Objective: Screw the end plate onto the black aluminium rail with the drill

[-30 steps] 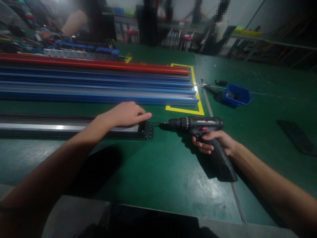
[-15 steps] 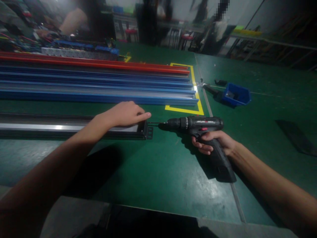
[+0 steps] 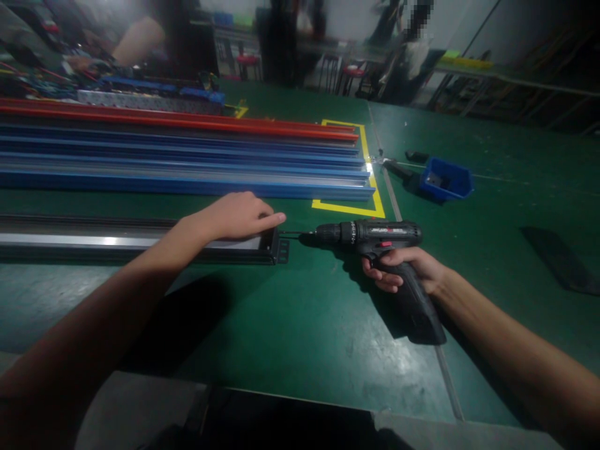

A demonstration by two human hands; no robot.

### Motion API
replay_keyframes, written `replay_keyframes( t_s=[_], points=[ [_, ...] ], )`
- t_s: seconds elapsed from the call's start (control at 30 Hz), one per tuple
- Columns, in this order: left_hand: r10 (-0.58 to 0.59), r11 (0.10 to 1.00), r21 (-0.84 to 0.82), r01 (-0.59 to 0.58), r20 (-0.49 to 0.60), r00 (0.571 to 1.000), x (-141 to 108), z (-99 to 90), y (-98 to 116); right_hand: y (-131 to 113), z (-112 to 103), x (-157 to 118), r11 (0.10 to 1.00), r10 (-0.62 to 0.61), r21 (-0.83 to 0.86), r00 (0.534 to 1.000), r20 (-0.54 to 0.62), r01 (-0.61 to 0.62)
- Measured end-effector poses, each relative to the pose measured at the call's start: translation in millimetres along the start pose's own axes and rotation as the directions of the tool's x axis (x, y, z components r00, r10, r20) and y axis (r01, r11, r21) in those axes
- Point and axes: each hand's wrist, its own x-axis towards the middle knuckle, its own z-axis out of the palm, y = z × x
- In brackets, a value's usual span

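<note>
My right hand (image 3: 407, 269) is wrapped round the handle of a black cordless drill (image 3: 389, 237), which points left. Its long thin bit (image 3: 300, 233) reaches to the end of a long black metal rail (image 3: 234, 255) with a pale strip inside. Whether the tip sits in a screw is too small to make out. Across that rail, close to its right end, lies my left hand (image 3: 234, 215), gripping it with the thumb stretched to the right; the other fingers are mostly hidden behind. A small slotted black bracket (image 3: 283, 252) sticks out from the rail's end.
Beyond the rail lie several blue rails (image 3: 281, 181) and a red rail (image 3: 234, 124), their ends within yellow tape (image 3: 349, 209). A blue bin (image 3: 447, 181) and a dark flat piece (image 3: 557, 259) are on the green table (image 3: 281, 337). At the back left, a person's arm (image 3: 140, 40) is near wiring.
</note>
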Motion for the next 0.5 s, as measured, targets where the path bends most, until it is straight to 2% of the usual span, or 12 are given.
replay_keyframes(
  t_s=[0.5],
  points=[
    [-0.017, 1.0, -0.024, 0.017, 0.013, 1.0, -0.4, -1.1, 1.8, 0.0, 0.7, -0.4, 1.0, 0.001, -0.005, 1.0, -0.01, -0.001]
  ],
)
